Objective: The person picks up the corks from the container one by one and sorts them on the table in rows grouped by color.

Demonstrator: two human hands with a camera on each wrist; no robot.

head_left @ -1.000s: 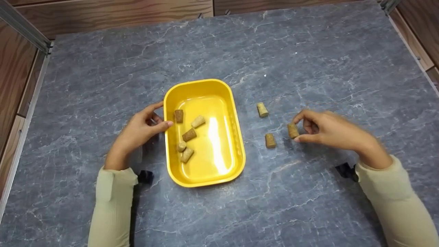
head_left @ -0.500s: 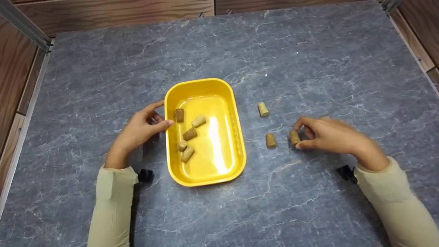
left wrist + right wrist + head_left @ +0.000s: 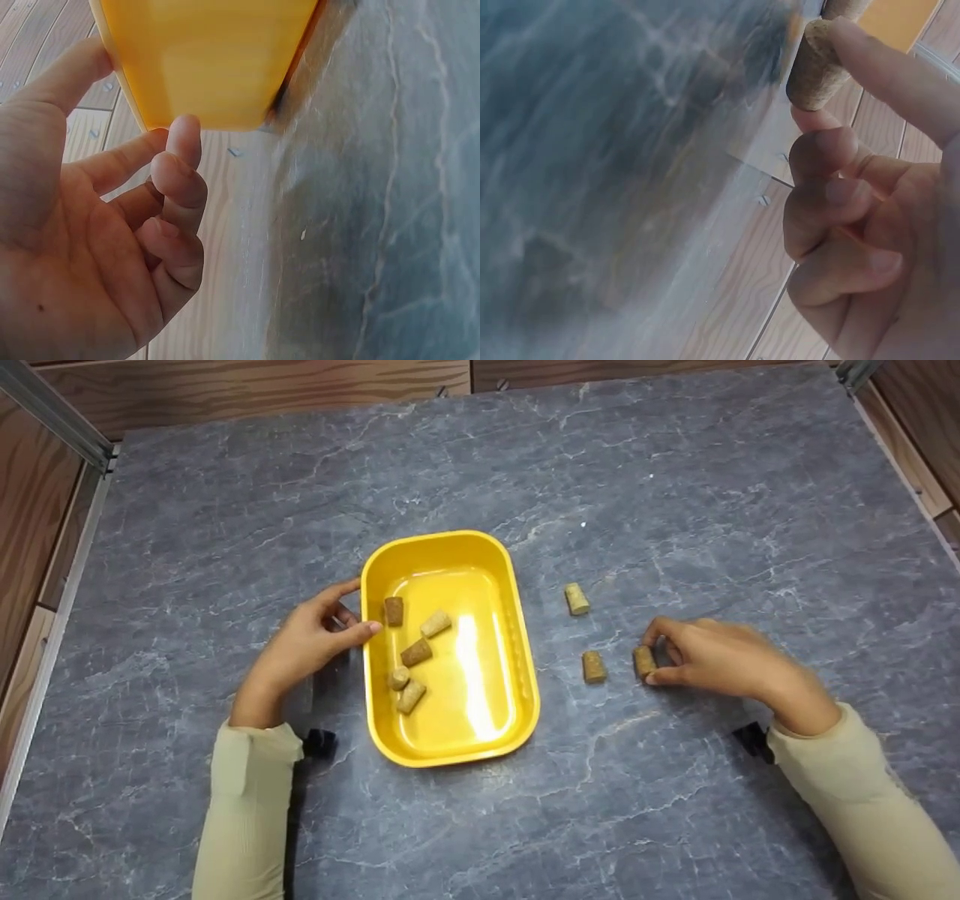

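A yellow plastic tray (image 3: pixel 480 751) holds several tapered corks, some dark brown and some pale, in its left half. My left hand (image 3: pixel 304 649) grips the tray's left wall, thumb over the rim and index finger outside; in the left wrist view the other fingers of the left hand (image 3: pixel 120 217) curl loosely below the tray. Right of the tray, my right hand (image 3: pixel 724 660) pinches a brown cork (image 3: pixel 644 661) between thumb and index finger at the table surface. The right wrist view shows this cork (image 3: pixel 817 67) between the two fingertips.
Another brown cork (image 3: pixel 593 667) lies just left of the pinched one. Farther back is a pale cork (image 3: pixel 577 599). The grey marbled table (image 3: pixel 675 825) is bordered by wood-patterned panels (image 3: pixel 262 394) and metal corner posts (image 3: pixel 56 416).
My right hand has come slightly nearer the table's front edge, and the pinched cork has moved the same way beside the other brown one. The left hand keeps its grip on the tray.
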